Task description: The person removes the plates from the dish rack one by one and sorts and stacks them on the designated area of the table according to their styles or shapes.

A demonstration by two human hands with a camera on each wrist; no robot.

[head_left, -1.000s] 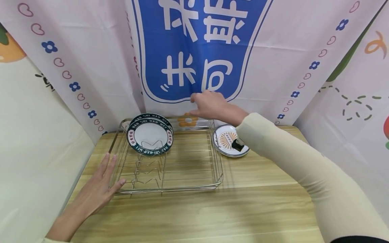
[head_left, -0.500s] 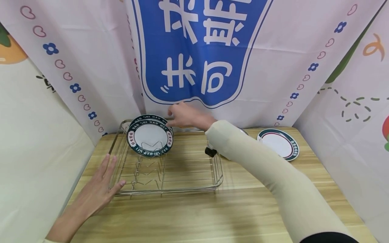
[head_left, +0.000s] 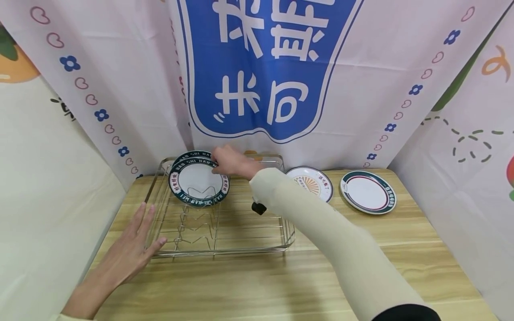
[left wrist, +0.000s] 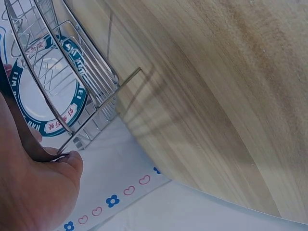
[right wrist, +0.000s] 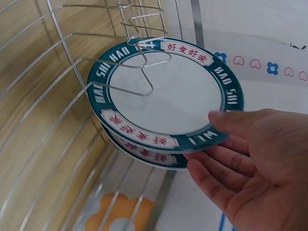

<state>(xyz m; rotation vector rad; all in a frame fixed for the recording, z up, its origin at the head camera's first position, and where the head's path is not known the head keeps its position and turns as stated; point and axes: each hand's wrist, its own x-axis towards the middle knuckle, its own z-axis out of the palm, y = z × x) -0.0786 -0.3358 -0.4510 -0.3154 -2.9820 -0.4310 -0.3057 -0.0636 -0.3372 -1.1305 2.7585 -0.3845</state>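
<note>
Two white plates with dark green lettered rims stand tilted, one behind the other, at the back left of a wire dish rack (head_left: 225, 252). My right hand (head_left: 231, 161) pinches the front plate (head_left: 198, 182) by its upper right rim. In the right wrist view, the thumb of the right hand (right wrist: 269, 161) lies on that plate's (right wrist: 163, 96) face, fingers behind it; the second plate (right wrist: 149, 156) shows just behind. My left hand (head_left: 126, 245) rests on the rack's front left corner with straight fingers. In the left wrist view, the left hand (left wrist: 43, 192) touches the rack's rim.
Right of the rack lies a white plate with an orange sunburst (head_left: 311, 183), partly hidden by the right sleeve. Farther right is a green-rimmed plate (head_left: 368, 192) lying flat. A printed cloth (head_left: 353, 89) hangs behind the wooden table (head_left: 225, 290).
My right hand has come left and down from above the rack's back to the front plate's rim and now grips it. The left hand stays put.
</note>
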